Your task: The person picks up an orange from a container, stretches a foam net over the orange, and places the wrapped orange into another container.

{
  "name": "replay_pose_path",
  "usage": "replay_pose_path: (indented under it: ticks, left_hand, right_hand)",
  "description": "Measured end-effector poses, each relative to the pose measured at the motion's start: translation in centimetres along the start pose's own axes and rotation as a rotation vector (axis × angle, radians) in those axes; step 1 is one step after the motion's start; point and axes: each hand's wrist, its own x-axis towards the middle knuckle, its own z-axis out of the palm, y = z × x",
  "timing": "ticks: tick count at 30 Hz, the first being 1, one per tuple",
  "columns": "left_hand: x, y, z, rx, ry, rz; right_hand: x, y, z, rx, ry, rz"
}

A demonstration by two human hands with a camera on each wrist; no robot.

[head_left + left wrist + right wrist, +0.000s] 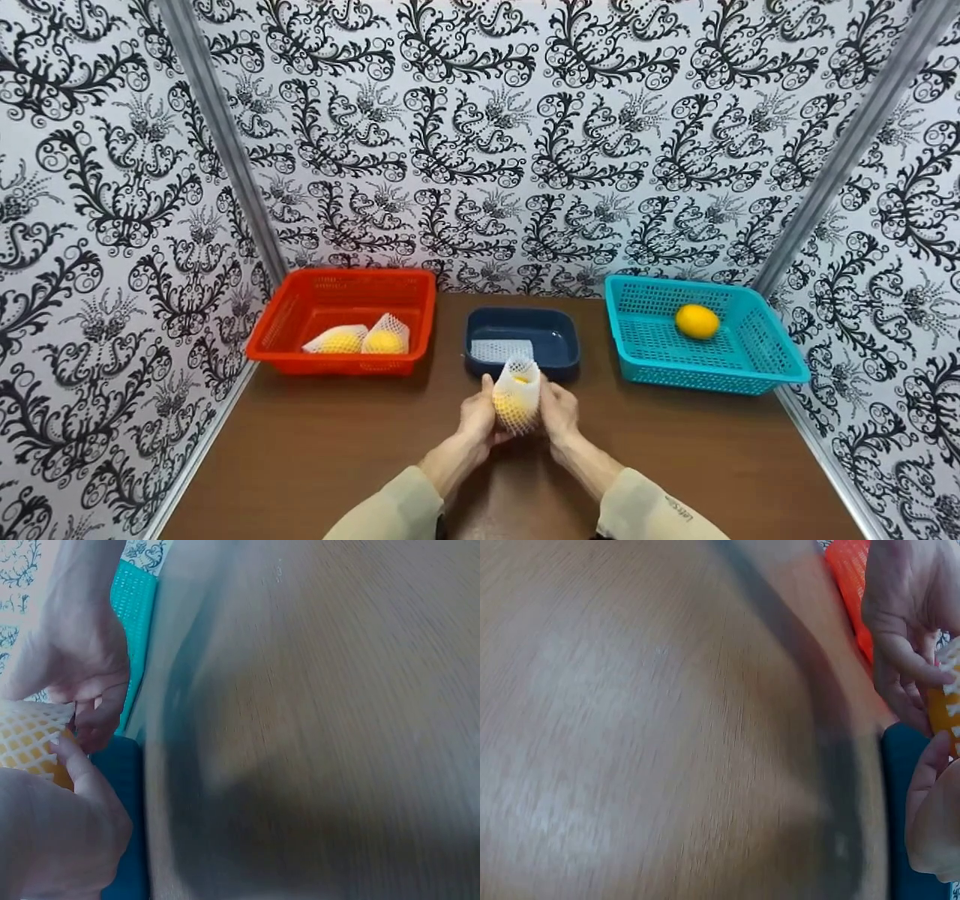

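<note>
In the head view, a yellow, lemon-like fruit in a white foam net sleeve (516, 405) is held up in front of the navy tray. My left hand (478, 415) grips it from the left, and my right hand (559, 411) holds the opposite side. The sleeve's upper end stands open above the fruit. In the left wrist view, the left thumb presses on the netting (28, 736) near its edge, where bare yellow skin shows. Fingers of both hands meet the netted fruit (949, 701) in the right wrist view, which cuts part of it off.
A navy tray (480, 319) holds a flat white foam net (501, 349). At left, an orange-red basket (337, 365) contains two netted yellow fruits (385, 342). The teal basket (697, 379) at right holds one bare yellow fruit (697, 321). Patterned walls enclose the brown table (322, 450).
</note>
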Motion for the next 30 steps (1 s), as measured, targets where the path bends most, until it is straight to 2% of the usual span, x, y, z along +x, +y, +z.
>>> replay_pose_path:
  ticks: [7,12,19,22,28,30]
  left_hand:
    - [0.1,-0.4,0.3,-0.002,0.061,0.004]
    - [0.5,-0.6,0.4,-0.016,0.095,-0.006]
    - [1.0,-0.9,0.3,-0.065,0.068,-0.064]
    - [1.0,-0.7,0.4,-0.080,0.058,-0.067]
    - [0.9,-0.5,0.3,-0.082,0.079,-0.055]
    - [0.8,-0.3,0.2,-0.094,0.059,-0.055]
  right_hand:
    - [-0.1,-0.3,0.1,0.051,-0.049,0.003]
    - [-0.1,-0.7,0.1,0.041,-0.040,0.000]
    - [-0.1,-0.3,0.2,0.030,0.055,-0.093]
    - [0.1,-0.1,0.2,0.038,0.079,-0.119]
    - [0.0,0.2,0.2,0.026,0.070,-0.122]
    - [-0.1,0.4,0.1,0.015,0.063,-0.111]
